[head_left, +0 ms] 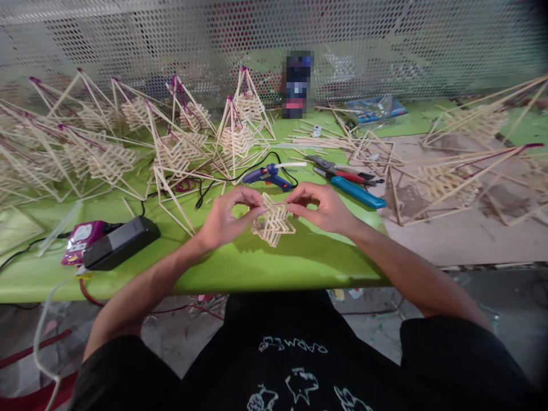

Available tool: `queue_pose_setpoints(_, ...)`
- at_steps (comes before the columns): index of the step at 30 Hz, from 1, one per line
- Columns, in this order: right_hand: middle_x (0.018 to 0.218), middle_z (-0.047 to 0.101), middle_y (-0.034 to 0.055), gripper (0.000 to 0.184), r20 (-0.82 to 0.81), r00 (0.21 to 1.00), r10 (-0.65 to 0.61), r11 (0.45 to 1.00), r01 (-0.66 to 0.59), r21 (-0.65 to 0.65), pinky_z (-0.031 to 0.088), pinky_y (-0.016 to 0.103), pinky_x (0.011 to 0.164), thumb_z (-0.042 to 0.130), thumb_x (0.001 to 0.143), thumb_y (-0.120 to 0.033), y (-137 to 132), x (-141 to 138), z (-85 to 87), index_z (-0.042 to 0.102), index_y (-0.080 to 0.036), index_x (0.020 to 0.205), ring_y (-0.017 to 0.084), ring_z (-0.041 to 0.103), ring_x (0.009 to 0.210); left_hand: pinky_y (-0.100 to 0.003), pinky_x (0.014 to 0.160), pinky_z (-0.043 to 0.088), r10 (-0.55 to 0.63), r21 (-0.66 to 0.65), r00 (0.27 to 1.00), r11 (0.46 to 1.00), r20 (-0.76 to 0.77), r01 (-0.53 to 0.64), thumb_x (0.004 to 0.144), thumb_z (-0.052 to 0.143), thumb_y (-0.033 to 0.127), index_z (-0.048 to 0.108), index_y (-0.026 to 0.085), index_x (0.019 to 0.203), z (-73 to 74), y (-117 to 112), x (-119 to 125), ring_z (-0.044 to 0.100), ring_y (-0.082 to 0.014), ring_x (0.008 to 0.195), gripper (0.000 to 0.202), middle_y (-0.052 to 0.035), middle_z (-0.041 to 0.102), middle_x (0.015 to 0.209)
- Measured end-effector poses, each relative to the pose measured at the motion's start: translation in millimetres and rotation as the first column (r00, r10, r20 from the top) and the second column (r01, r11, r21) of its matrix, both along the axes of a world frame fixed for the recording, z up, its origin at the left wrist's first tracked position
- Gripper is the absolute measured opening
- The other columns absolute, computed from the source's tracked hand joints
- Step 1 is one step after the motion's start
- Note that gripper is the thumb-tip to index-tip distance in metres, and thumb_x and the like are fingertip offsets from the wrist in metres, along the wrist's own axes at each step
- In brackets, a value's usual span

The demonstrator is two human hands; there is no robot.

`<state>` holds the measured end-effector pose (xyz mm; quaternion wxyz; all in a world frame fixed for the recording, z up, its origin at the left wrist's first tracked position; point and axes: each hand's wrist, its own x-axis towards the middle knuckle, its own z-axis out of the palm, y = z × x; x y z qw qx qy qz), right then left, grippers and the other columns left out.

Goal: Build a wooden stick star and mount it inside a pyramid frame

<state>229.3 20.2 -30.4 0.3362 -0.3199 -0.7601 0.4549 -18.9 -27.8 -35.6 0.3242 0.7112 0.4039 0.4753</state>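
Between my hands is a small star-shaped lattice of stacked wooden sticks [274,222], above the near part of the green tabletop [240,271]. My left hand [233,214] pinches its upper left edge between thumb and fingers. On the other side, my right hand [319,206] pinches the upper right edge the same way. Just beyond the lattice lies a blue hot glue gun [269,176] with a glue stick in its back. Pliers with blue handles [357,191] and a red-handled cutter [346,174] rest beyond my right hand.
Several pyramid stick frames [235,134] crowd the back left. Loose sticks [319,140] lie at the back, near a phone [297,84] against the mesh screen [342,34]. A black power box [122,242] sits left; more frames [449,177] stand on a board [454,242] at right.
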Motion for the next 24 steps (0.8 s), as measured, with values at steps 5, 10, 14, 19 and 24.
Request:
queue_pose_setpoints(5, 0.078, 0.07, 0.0027, 0.024, 0.008, 1.0, -0.001, 1.0, 0.001, -0.028, 0.05, 0.028, 0.059, 0.074, 0.088, -0.04, 0.7, -0.2, -0.3, 0.069, -0.017, 0.092, 0.012, 0.063, 0.063, -0.029, 0.079, 0.062, -0.007, -0.002, 1.0, 1.0, -0.006, 0.007, 0.086, 0.078, 0.023, 0.074, 0.018, 0.092, -0.6, 0.4, -1.6, 0.073, -0.014, 0.081, 0.009, -0.004, 0.077, 0.089)
queue_pose_setpoints(10, 0.081, 0.071, 0.0033, 0.026, -0.01, 1.0, 0.004, 0.999, -0.005, -0.032, 0.053, 0.029, 0.067, 0.075, 0.087, -0.042, 2.0, 0.5, -1.3, 0.069, -0.017, 0.091, 0.014, 0.065, 0.068, -0.03, 0.079, 0.062, 0.076, 0.005, 0.997, 0.997, -0.009, -0.076, 0.087, 0.077, 0.024, 0.074, 0.019, 0.089, -2.5, 1.6, -4.5, 0.073, -0.0149, 0.08, 0.006, -0.0036, 0.077, 0.087)
queue_pose_setpoints(14, 0.085, 0.071, 0.0038, 0.026, -0.03, 1.0, 0.002, 1.0, -0.002, -0.026, 0.054, 0.031, 0.072, 0.077, 0.086, -0.043, 3.4, 0.9, -3.0, 0.068, -0.018, 0.089, 0.015, 0.066, 0.074, -0.029, 0.082, 0.062, 0.117, -0.015, 0.985, 0.993, 0.127, -0.116, 0.086, 0.078, 0.022, 0.072, 0.018, 0.09, -2.4, 4.2, -6.6, 0.073, -0.0138, 0.082, 0.008, -0.0024, 0.074, 0.087)
queue_pose_setpoints(19, 0.085, 0.071, 0.0037, 0.03, -0.051, 0.999, -0.013, 0.997, 0.009, -0.07, 0.054, 0.031, 0.074, 0.08, 0.082, -0.046, 4.9, 0.0, -5.1, 0.069, -0.018, 0.087, 0.015, 0.066, 0.076, -0.026, 0.08, 0.062, 0.132, -0.028, 0.964, 0.991, 0.233, -0.129, 0.083, 0.08, 0.019, 0.073, 0.019, 0.088, 2.1, 5.9, -8.1, 0.071, -0.0121, 0.081, 0.008, -0.0011, 0.071, 0.086)
queue_pose_setpoints(24, 0.083, 0.072, 0.0034, 0.031, -0.066, 0.997, -0.042, 0.991, 0.033, -0.131, 0.055, 0.032, 0.072, 0.081, 0.08, -0.047, 6.4, -0.6, -5.0, 0.068, -0.019, 0.085, 0.016, 0.067, 0.074, -0.028, 0.08, 0.062, 0.133, -0.047, 0.962, 0.991, 0.236, -0.126, 0.083, 0.079, 0.02, 0.073, 0.019, 0.087, 2.9, 5.4, -7.2, 0.071, -0.0131, 0.081, 0.008, -0.0019, 0.071, 0.086)
